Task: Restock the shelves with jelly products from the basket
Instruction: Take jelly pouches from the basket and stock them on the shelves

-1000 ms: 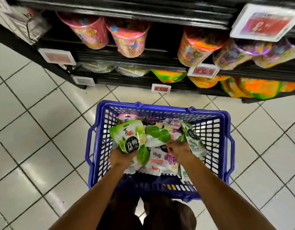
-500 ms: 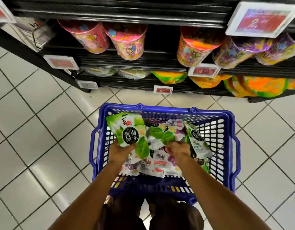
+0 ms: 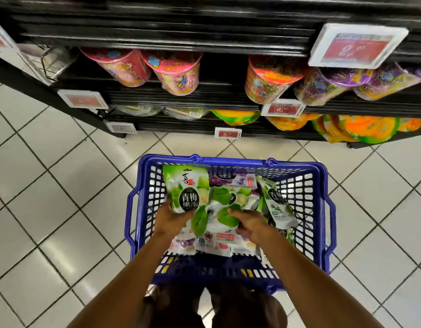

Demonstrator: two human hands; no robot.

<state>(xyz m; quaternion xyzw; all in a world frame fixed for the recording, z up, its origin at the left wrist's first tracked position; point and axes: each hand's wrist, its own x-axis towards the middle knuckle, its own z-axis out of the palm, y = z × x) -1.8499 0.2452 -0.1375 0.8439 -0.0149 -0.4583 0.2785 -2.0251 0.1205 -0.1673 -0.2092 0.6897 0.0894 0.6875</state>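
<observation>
A blue plastic basket (image 3: 320, 209) stands on the tiled floor below me, holding several jelly pouches. My left hand (image 3: 171, 218) grips a green plum jelly pouch (image 3: 184, 188) by its lower edge and holds it upright above the basket's left side. My right hand (image 3: 249, 223) grips a second green pouch (image 3: 225, 209) lying in the middle of the pile. Another green pouch (image 3: 275, 204) leans against the right wall. Purple and white pouches (image 3: 219, 242) lie underneath.
Black shelves (image 3: 181, 34) rise ahead. Pink, orange and purple jelly tubs (image 3: 178, 72) fill the middle shelf; orange and green bags (image 3: 365, 129) sit on the lowest. Price tags (image 3: 356, 46) hang on the shelf edges. White floor tiles (image 3: 51, 197) lie to the left and right.
My left hand has lifted its green pouch higher out of the basket. My right hand has closed on the second green pouch. The view has tilted up slightly toward the shelves.
</observation>
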